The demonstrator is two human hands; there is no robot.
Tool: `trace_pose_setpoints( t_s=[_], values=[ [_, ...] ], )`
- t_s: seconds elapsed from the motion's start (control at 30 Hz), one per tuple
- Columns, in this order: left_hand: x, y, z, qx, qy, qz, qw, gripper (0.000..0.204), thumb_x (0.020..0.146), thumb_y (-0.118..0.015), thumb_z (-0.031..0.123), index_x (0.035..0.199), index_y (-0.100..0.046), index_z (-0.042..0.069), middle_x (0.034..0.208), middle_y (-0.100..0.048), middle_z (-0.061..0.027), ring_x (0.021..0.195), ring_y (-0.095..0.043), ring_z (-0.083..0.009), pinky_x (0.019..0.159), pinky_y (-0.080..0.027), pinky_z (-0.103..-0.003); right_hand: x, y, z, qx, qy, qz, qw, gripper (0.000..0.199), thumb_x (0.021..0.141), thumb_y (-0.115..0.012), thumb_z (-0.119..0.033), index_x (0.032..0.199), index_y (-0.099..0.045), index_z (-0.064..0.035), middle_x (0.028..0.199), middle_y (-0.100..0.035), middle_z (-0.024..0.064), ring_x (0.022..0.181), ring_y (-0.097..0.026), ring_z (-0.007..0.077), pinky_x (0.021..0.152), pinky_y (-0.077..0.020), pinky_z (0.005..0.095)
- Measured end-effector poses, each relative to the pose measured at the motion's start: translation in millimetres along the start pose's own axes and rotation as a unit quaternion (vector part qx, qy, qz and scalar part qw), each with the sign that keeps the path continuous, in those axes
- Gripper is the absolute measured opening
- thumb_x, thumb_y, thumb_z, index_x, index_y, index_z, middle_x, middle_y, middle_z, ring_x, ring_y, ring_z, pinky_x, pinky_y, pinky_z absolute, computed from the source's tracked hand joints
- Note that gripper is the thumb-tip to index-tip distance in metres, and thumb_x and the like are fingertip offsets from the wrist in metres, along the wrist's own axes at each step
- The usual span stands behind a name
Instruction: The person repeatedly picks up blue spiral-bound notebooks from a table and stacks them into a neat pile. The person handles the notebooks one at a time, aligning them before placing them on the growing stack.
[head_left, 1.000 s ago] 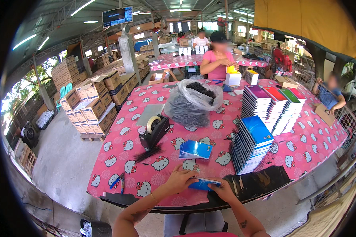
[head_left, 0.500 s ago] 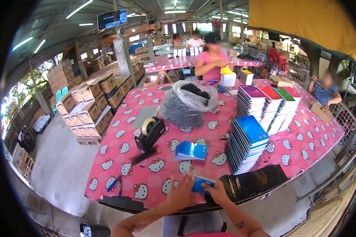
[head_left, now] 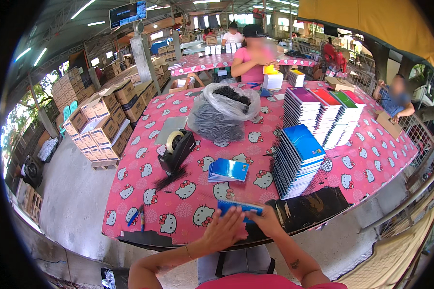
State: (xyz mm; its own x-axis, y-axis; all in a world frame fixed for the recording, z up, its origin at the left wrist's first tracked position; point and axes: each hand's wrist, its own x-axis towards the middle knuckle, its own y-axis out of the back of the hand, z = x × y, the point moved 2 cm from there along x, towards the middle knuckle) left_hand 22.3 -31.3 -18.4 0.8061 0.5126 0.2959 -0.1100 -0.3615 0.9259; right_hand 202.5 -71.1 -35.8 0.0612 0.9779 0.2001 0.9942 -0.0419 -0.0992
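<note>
A blue-covered spiral notebook (head_left: 240,206) is held tilted above the table's near edge, its long edge running across in front of me. My right hand (head_left: 267,222) grips its right end, thumb on the cover. My left hand (head_left: 224,229) lies along the near side of the notebook with fingers stretched out flat, touching it. Just beyond is a small fanned pile of blue notebooks (head_left: 229,170). To the right rises a tall stack of blue spiral notebooks (head_left: 300,161).
A plastic bag of black coils (head_left: 223,115) stands mid-table, with a tape dispenser (head_left: 177,150) nearer left. Loose black coils (head_left: 170,178) and pens (head_left: 137,217) lie at left. Coloured notebook stacks (head_left: 323,113) stand right. A co-worker (head_left: 253,60) handles a yellow-covered item across the table.
The notebook has turned so its long edge lies across in front of me, and it shows farther left. My left hand has come against its near side. The whole view has shifted slightly.
</note>
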Motion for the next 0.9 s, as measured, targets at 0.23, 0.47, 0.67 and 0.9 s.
trace_pose_setpoints(
  t_s=[0.23, 0.47, 0.67, 0.9],
  values=[
    [-20, -22, 28, -0.115, -0.086, 0.063, 0.988, 0.084, 0.096, -0.047, 0.058, 0.147, -0.036, -0.007, 0.156, -0.034, -0.0249, 0.148, -0.027, -0.0402, 0.116, -0.015, -0.065, -1, 4, 14, -0.027, -0.017, -0.025, 0.999, 0.027, 0.093, -0.062, -0.002, 0.119, -0.067, -0.0002, 0.106, -0.072, 0.005, 0.1, -0.063, 0.011, 0.088, -0.0508, 0.0304],
    [2, -10, 23, -0.162, -0.025, -0.015, 0.986, 0.079, 0.095, -0.052, 0.052, 0.148, -0.037, -0.005, 0.158, -0.032, -0.0235, 0.15, -0.024, -0.0372, 0.118, -0.012, -0.063, 13, 13, 48, -0.038, -0.029, -0.038, 0.998, 0.033, 0.087, -0.063, 0.002, 0.119, -0.067, 0.0002, 0.106, -0.072, 0.0051, 0.098, -0.063, 0.011, 0.088, -0.0509, 0.0292],
    [19, -6, 22, -0.16, 0.0, 0.011, 0.987, 0.076, 0.095, -0.056, 0.048, 0.148, -0.038, -0.004, 0.157, -0.033, -0.0233, 0.149, -0.027, -0.0368, 0.118, -0.014, -0.062, 10, 20, 45, -0.055, -0.029, -0.064, 0.996, 0.033, 0.086, -0.064, 0.003, 0.118, -0.068, 0.0006, 0.1, -0.073, 0.0063, 0.091, -0.064, 0.0109, 0.084, -0.0521, 0.0292],
    [33, -1, 6, -0.235, 0.007, 0.083, 0.969, 0.041, 0.094, -0.065, 0.029, 0.128, -0.059, 0.006, 0.127, -0.062, -0.0104, 0.12, -0.058, -0.028, 0.117, -0.021, -0.057, 6, 20, 34, -0.178, -0.042, -0.082, 0.98, 0.032, 0.086, -0.069, -0.003, 0.118, -0.067, 0.001, 0.096, -0.072, 0.015, 0.088, -0.066, 0.0146, 0.08, -0.052, 0.0328]
  ],
)
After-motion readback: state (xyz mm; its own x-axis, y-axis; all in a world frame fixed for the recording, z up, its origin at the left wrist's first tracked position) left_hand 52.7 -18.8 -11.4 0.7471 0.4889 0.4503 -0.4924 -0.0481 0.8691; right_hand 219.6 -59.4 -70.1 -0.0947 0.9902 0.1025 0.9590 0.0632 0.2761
